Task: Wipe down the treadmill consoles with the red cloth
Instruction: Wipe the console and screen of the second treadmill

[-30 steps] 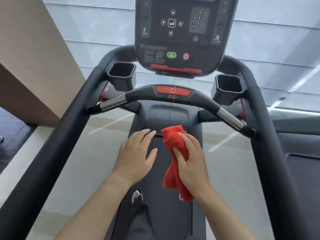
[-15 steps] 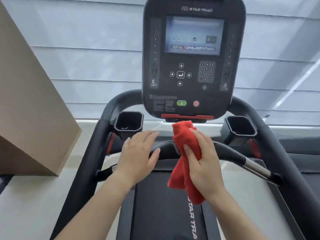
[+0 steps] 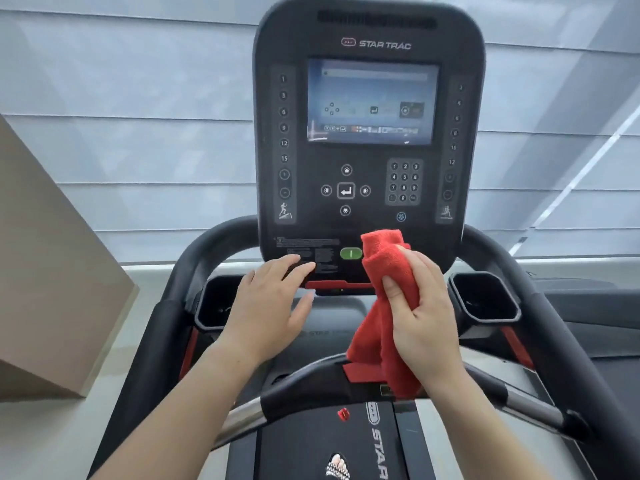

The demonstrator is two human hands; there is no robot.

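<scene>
The right hand [image 3: 420,306], grasping the red cloth [image 3: 384,268], has risen to the console [image 3: 369,216]'s lower edge — wiping looks ready to start — with the left hand [image 3: 273,306] released beside it.

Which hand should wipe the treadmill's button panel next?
The right hand: it grips the red cloth, raised by the lower edge of the console. The left hand is bare, fingers straight, holding nothing.

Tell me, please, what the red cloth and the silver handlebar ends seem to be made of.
Red cloth: soft fabric, likely microfibre, matte; fuzzy nap, limp folds. Silver handlebar ends: probably brushed metal; silvery sheen with streaked highlights.
</scene>
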